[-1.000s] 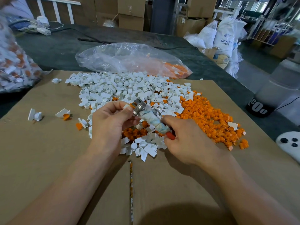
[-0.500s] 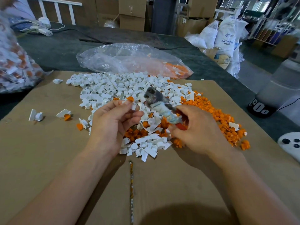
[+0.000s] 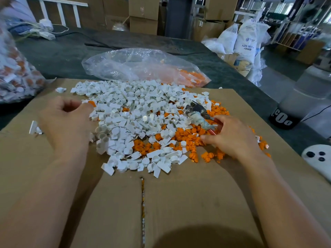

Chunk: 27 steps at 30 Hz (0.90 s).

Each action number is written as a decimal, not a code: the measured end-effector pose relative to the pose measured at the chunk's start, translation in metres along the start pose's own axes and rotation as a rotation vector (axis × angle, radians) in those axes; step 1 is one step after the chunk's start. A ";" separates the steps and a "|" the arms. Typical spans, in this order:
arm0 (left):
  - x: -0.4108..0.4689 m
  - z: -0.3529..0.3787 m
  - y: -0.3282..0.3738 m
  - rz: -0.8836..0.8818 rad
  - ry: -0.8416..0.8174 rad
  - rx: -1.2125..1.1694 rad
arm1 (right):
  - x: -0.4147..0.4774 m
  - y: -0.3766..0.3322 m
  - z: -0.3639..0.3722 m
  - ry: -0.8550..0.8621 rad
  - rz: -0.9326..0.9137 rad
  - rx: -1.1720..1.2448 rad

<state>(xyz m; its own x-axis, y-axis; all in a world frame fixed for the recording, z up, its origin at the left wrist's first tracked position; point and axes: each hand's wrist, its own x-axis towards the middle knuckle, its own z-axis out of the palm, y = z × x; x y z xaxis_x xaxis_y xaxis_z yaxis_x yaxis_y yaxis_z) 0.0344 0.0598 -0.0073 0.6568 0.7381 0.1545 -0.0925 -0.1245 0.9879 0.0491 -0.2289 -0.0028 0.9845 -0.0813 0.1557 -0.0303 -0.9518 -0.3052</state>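
Tape-wrapped tool (image 3: 198,115) is gripped at its red handle by the right hand (image 3: 232,138), whose fingers and thumb are curled round it. Its dark metal head is pointed up and away from that hand, over the place where the two heaps meet. The heap of white caps (image 3: 129,111) is spread between the two hands and beyond them. The orange plugs (image 3: 189,135) are gathered under and just beside the right hand.

The left hand (image 3: 66,122) is held at the near-left edge of the white caps, with its fingers curled. A single orange plug (image 3: 91,103) is seen at its fingertips. Because of blur, it cannot be told whether that plug is pinched or only touched.

Everything is laid on a cardboard sheet (image 3: 179,203), which is carried by a dark counter (image 3: 62,56). A loose white cap (image 3: 35,127) is found just left of the left hand. Beyond both hands a clear plastic bag (image 3: 143,67) is laid on the counter, with orange pieces visible in its right end.
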 end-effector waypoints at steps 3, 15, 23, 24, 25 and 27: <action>0.009 -0.007 -0.010 0.060 0.002 0.243 | 0.001 0.001 0.000 0.002 0.006 -0.026; 0.009 0.000 -0.015 0.020 -0.066 0.448 | 0.006 0.006 0.004 -0.054 0.051 -0.078; -0.039 0.016 0.002 0.424 -0.354 0.484 | 0.009 0.007 0.009 -0.101 0.046 -0.051; -0.044 0.018 0.000 0.487 -0.378 0.527 | 0.009 0.007 0.009 -0.104 0.043 -0.055; -0.047 0.019 -0.001 0.543 -0.394 0.553 | 0.009 0.007 0.009 -0.108 0.043 -0.057; -0.049 0.020 -0.003 0.592 -0.417 0.582 | 0.009 0.007 0.011 -0.118 0.043 -0.065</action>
<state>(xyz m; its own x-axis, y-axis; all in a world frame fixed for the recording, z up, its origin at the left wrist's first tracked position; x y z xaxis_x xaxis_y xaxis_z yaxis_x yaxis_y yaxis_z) 0.0175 0.0103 -0.0186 0.8488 0.1639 0.5027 -0.1829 -0.8011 0.5699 0.0592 -0.2332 -0.0135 0.9954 -0.0906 0.0313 -0.0801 -0.9658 -0.2467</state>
